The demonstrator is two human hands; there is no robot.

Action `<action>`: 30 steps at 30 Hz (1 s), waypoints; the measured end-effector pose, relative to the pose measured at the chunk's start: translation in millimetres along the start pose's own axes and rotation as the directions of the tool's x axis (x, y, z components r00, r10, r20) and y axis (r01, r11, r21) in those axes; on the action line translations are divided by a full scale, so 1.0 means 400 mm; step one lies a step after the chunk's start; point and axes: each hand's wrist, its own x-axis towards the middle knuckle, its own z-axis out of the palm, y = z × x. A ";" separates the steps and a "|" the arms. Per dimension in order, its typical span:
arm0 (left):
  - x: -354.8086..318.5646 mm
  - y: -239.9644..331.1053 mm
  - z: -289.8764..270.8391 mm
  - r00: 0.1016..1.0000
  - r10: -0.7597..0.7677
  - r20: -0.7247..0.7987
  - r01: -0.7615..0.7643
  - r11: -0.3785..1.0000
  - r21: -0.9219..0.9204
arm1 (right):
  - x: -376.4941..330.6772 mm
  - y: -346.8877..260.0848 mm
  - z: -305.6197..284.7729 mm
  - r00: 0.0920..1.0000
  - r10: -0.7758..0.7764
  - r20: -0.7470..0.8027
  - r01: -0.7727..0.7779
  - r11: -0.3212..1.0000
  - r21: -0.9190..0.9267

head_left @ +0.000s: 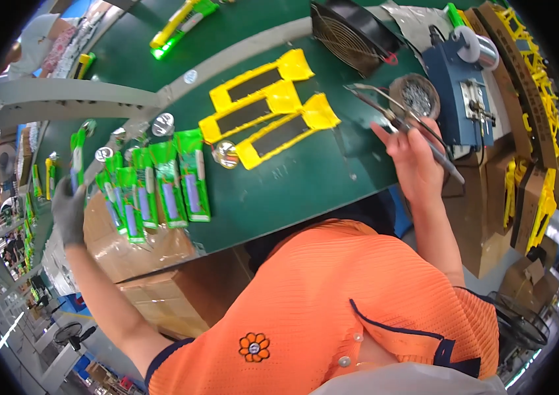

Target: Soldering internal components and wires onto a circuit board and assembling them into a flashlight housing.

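Observation:
My left hand (68, 209), in a grey glove, is closed on the lower end of a green plastic housing (78, 155) with a purple cell in it. Several more green housings with purple cylindrical cells (192, 187) lie in a row to its right. My bare right hand (416, 161) grips a soldering iron (447, 163) with a grey handle, its tip pointing up and left. A second thin metal tool lies along the iron; its kind I cannot make out. Three yellow housings with dark panels (253, 117) lie between the hands.
A round bowl of small metal bits (416, 94) stands beside a blue machine (454, 92) with a solder wire spool (480, 49). A black fan (352, 36) sits at the back. A grey frame bar (75, 95) crosses at left; cardboard boxes (134, 230) stand at the table's left edge.

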 end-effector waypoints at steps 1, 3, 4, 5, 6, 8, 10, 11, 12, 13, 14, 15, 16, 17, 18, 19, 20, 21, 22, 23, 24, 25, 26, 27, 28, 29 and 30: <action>-0.108 0.117 -0.044 0.998 -0.058 0.009 0.058 0.998 -0.012 | 0.020 0.003 -0.002 0.999 -0.005 0.039 0.004 1.000 0.029; -0.280 0.184 -0.029 0.996 -0.056 0.062 0.078 0.892 -0.445 | 0.037 0.020 0.018 0.998 0.002 0.062 -0.006 0.998 0.059; -0.355 0.327 -0.028 0.981 -0.020 0.191 0.118 0.846 -0.521 | 0.042 0.028 0.024 0.998 -0.001 0.065 -0.003 0.998 0.068; -0.416 0.372 -0.006 0.981 0.108 0.159 -0.023 0.889 -0.457 | 0.053 0.038 0.017 0.996 0.013 0.093 -0.021 0.996 0.089; -0.463 0.448 0.020 0.972 0.170 0.162 -0.113 0.944 -0.309 | 0.063 0.044 0.023 0.993 0.016 0.114 -0.027 0.995 0.095; -0.533 0.601 0.104 0.952 0.214 0.220 -0.091 0.881 -0.465 | 0.064 0.055 0.034 0.998 0.014 0.069 -0.016 0.999 0.029; -0.533 0.689 0.189 0.840 0.501 0.208 -0.403 0.833 -0.378 | 0.069 0.068 0.037 0.999 0.011 0.050 -0.012 1.000 0.012; -0.531 0.713 0.237 0.801 0.567 0.193 -0.486 0.804 -0.342 | 0.074 0.076 0.044 0.998 0.020 0.054 -0.020 1.000 0.007; -0.519 0.738 0.269 0.762 0.620 0.185 -0.564 0.777 -0.280 | 0.078 0.081 0.046 0.997 0.023 0.068 -0.024 1.000 0.007; -0.507 0.754 0.297 0.717 0.673 0.181 -0.637 0.739 -0.221 | 0.079 0.082 0.052 0.998 0.036 0.058 -0.036 0.999 0.003; -0.488 0.751 0.329 0.693 0.702 0.164 -0.679 0.712 -0.177 | 0.080 0.083 0.060 0.998 0.045 0.045 -0.045 0.999 -0.002; -0.474 0.748 0.355 0.667 0.730 0.150 -0.718 0.683 -0.133 | 0.073 0.082 0.065 0.998 0.056 0.029 -0.055 0.998 -0.022; -0.451 0.755 0.358 0.660 0.732 0.170 -0.720 0.681 -0.138 | 0.068 0.087 0.061 0.997 0.055 0.053 -0.053 0.998 -0.031; -0.434 0.758 0.357 0.653 0.741 0.158 -0.741 0.668 -0.072 | 0.062 0.092 0.057 0.996 0.056 0.076 -0.053 0.998 -0.041; -0.422 0.755 0.354 0.645 0.750 0.146 -0.757 0.653 -0.007 | 0.047 0.092 0.061 0.995 0.065 0.077 -0.062 0.997 -0.043; -0.410 0.746 0.352 0.645 0.751 0.145 -0.760 0.650 0.016 | 0.034 0.089 0.059 0.997 0.047 0.067 -0.045 0.998 -0.032; -0.410 0.760 0.334 0.657 0.741 0.142 -0.752 0.656 0.057 | 0.022 0.087 0.055 0.998 0.028 0.054 -0.027 0.999 -0.022; -0.415 0.776 0.309 0.669 0.731 0.137 -0.743 0.662 0.097 | 0.013 0.080 0.039 0.997 -0.017 0.082 0.018 1.000 -0.004; -0.418 0.785 0.307 0.673 0.726 0.141 -0.738 0.672 0.061 | 0.000 0.066 0.033 0.994 -0.064 0.091 0.064 0.998 -0.002; -0.428 0.786 0.313 0.672 0.731 0.123 -0.738 0.674 0.024 | -0.016 0.044 0.034 0.989 -0.105 0.103 0.105 0.994 0.005; -0.436 0.790 0.321 0.671 0.734 0.105 -0.737 0.675 -0.013 | -0.027 0.025 0.026 0.985 -0.121 0.120 0.124 0.992 -0.019; -0.446 0.799 0.335 0.695 0.719 0.025 -0.711 0.692 -0.121 | -0.042 0.007 0.016 0.988 -0.099 0.123 0.102 0.995 -0.016; -0.452 0.802 0.350 0.699 0.714 0.033 -0.707 0.697 -0.123 | -0.054 -0.008 0.010 0.985 -0.075 0.156 0.085 0.995 -0.056; -0.456 0.802 0.366 0.759 0.651 0.004 -0.597 0.699 -0.393 | -0.066 -0.018 0.010 0.981 -0.050 0.190 0.069 0.993 -0.095; -0.457 0.807 0.385 0.814 0.581 0.000 -0.448 0.627 -0.637 | -0.084 -0.026 0.012 0.988 0.000 0.153 0.023 0.989 -0.144; -0.455 0.816 0.398 0.825 0.561 -0.063 -0.431 0.554 -0.712 | -0.093 -0.027 0.004 0.986 0.033 0.161 -0.008 0.989 -0.151; -0.452 0.815 0.399 0.827 0.559 -0.055 -0.424 0.556 -0.715 | -0.099 -0.026 -0.003 0.983 0.066 0.171 -0.039 0.987 -0.157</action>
